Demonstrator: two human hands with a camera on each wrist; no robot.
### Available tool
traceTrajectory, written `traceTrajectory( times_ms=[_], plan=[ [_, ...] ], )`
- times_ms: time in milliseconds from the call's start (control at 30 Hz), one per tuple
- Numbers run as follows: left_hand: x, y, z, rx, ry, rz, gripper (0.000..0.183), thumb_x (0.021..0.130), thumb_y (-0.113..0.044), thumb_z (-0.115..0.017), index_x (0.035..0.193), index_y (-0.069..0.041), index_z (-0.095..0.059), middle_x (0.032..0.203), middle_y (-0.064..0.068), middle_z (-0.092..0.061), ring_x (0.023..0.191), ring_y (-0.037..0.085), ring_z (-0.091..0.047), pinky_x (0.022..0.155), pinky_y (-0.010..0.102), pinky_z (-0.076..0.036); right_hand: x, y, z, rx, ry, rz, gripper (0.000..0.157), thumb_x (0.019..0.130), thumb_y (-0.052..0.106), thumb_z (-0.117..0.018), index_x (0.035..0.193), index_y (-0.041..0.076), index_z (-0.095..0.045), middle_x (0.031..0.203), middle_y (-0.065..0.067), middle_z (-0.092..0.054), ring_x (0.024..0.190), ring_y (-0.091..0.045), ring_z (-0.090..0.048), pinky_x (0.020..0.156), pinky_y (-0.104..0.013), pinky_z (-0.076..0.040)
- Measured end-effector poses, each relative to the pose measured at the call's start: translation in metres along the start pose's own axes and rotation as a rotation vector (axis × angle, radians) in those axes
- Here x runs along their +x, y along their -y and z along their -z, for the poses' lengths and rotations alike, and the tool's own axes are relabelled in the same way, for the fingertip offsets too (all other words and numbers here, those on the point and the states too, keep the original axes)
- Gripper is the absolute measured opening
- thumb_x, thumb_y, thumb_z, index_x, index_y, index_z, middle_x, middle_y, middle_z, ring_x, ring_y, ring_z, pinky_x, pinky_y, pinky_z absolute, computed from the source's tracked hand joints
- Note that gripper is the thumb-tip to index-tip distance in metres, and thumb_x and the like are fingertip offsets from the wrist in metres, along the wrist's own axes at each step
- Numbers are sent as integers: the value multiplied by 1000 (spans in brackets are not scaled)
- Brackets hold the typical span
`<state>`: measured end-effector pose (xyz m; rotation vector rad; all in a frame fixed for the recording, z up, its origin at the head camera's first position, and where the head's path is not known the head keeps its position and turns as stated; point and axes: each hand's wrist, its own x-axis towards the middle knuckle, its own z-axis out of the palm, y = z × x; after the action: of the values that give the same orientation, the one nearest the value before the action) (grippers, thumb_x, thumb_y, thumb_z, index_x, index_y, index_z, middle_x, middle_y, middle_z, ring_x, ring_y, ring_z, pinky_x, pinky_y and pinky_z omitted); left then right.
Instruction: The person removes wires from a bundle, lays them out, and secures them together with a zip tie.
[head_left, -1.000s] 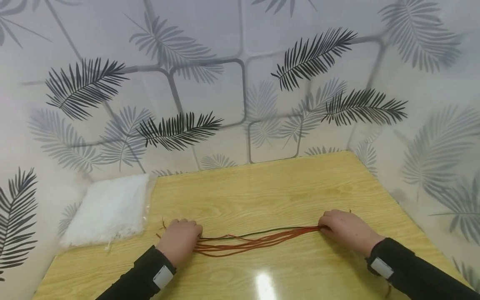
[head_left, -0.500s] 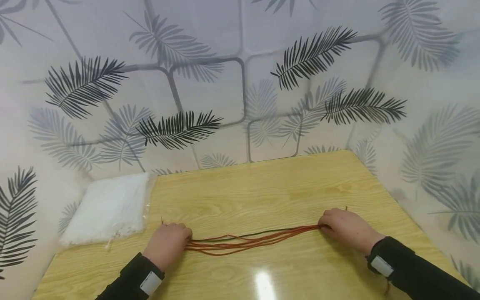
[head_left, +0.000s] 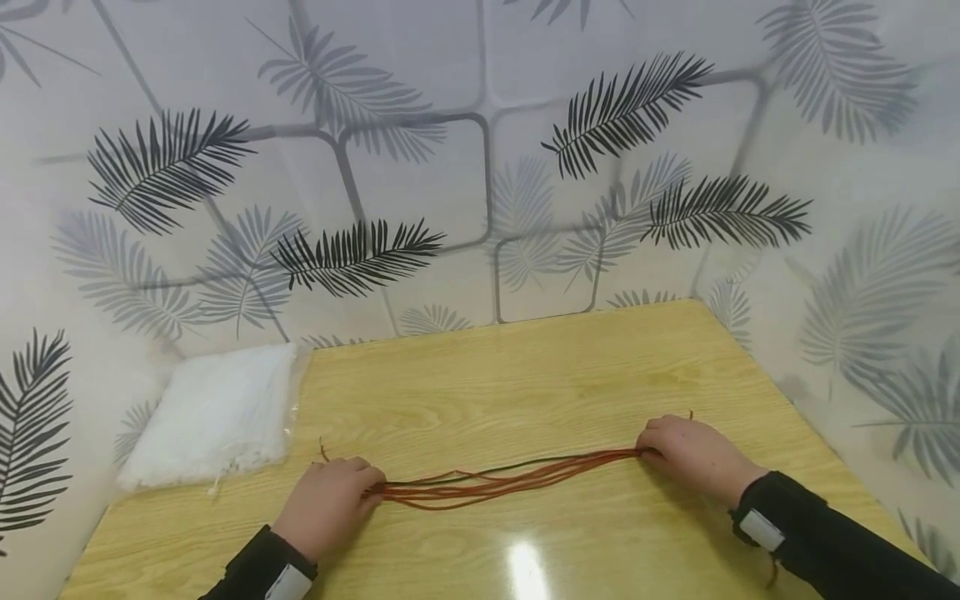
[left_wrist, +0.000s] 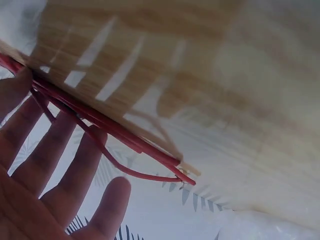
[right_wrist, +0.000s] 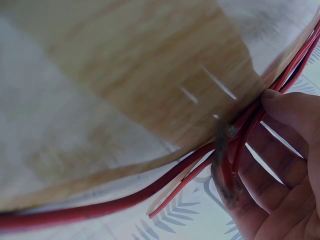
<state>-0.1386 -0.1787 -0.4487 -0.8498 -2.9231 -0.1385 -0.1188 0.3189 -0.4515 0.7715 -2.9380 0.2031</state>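
A loose bundle of thin red wires (head_left: 517,482), with one dark strand along its far side, stretches across the table between my two hands. At its left part, my left hand (head_left: 330,504) pinches it between thumb and fingers. Short red wire ends (left_wrist: 172,167) stick out past those fingers in the left wrist view. My right hand (head_left: 693,454) grips the other part with the thumb pressed on the strands. Below it in the right wrist view, a longer red wire (right_wrist: 115,205) trails away beside a blurred dark end (right_wrist: 222,165).
A clear plastic bag of white material (head_left: 213,417) lies at the table's back left, beyond my left hand. The wood-grain table (head_left: 510,383) meets a leaf-patterned wall (head_left: 420,183) at the back and right. Light glares off the table's near middle.
My left hand has slid left and slightly nearer along the bundle, and the strands now gather more closely at its fingers. The right hand has stayed almost in place, still holding the wires.
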Motion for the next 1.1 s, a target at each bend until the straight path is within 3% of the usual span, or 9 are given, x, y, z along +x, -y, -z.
traceTrajectory(
  times_ms=[233,500,833,1100],
  plan=[
    [2,3,-6,56,-55,-35,8,81,-21,-81,80,-25,-75,75,-12,-61,69,11,-60,64,34,-47,1,0,1,-6,-3,10,7,85,14,-77,88,18,-73,82,13,-60,76,-6,-59,67,-30,-53],
    [0,-5,-6,40,-47,35,20,83,-13,-78,67,-20,-68,64,-11,-50,57,8,-51,53,30,-44,0,-1,6,-43,25,41,6,88,15,-74,84,18,-72,77,13,-56,69,-2,-53,58,-28,-48],
    [-4,-9,-4,90,-80,50,25,81,-9,-75,61,-19,-65,60,-8,-49,52,10,-47,50,34,-43,3,-2,4,-77,-13,109,11,88,10,-73,81,19,-70,74,13,-55,67,-3,-53,59,-29,-49],
    [-4,-12,-2,124,-36,95,19,82,-17,-78,65,-19,-69,60,-7,-53,55,11,-50,53,34,-39,4,-1,3,-104,13,29,8,87,13,-74,82,19,-72,75,11,-58,69,-6,-57,64,-34,-52]
  ],
)
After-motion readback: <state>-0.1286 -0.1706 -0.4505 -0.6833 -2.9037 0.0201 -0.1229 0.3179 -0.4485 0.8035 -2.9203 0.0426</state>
